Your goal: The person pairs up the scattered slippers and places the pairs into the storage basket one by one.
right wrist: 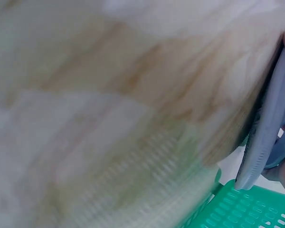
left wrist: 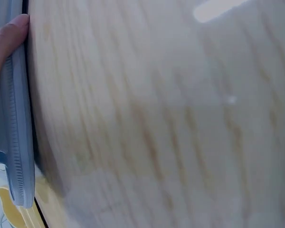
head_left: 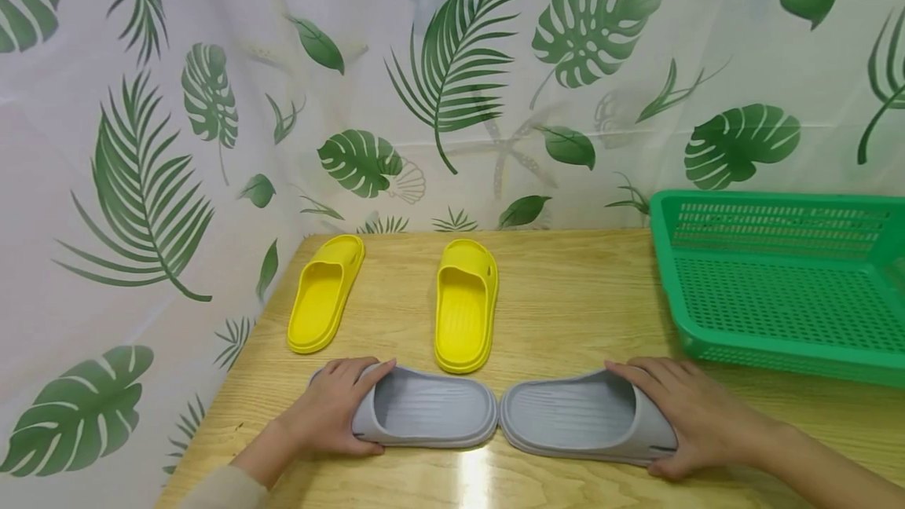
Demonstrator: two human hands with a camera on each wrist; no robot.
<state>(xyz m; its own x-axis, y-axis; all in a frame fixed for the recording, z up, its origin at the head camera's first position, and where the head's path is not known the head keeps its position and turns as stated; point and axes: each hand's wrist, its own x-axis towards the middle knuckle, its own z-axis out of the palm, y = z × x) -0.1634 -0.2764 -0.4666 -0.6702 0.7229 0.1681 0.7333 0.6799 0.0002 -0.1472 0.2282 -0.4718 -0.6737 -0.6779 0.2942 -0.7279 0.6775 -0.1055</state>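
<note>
Two grey slippers lie heel to heel near the front of the wooden table in the head view. My left hand [head_left: 339,407] grips the left grey slipper [head_left: 438,407] across its strap, thumb on the near side and fingers on the far side. Around the strap of the right grey slipper [head_left: 566,415] my right hand [head_left: 682,415] holds in the same way. Behind them stand a yellow slipper [head_left: 463,320] and, further left, another yellow slipper [head_left: 318,309], both with heels toward me. Each wrist view shows a grey slipper's edge with part of the hand on it.
A green plastic basket [head_left: 679,297] with a perforated bottom stands at the right on the wooden table [head_left: 566,297]. A leaf-patterned white curtain [head_left: 459,195] hangs along the table's back and left side.
</note>
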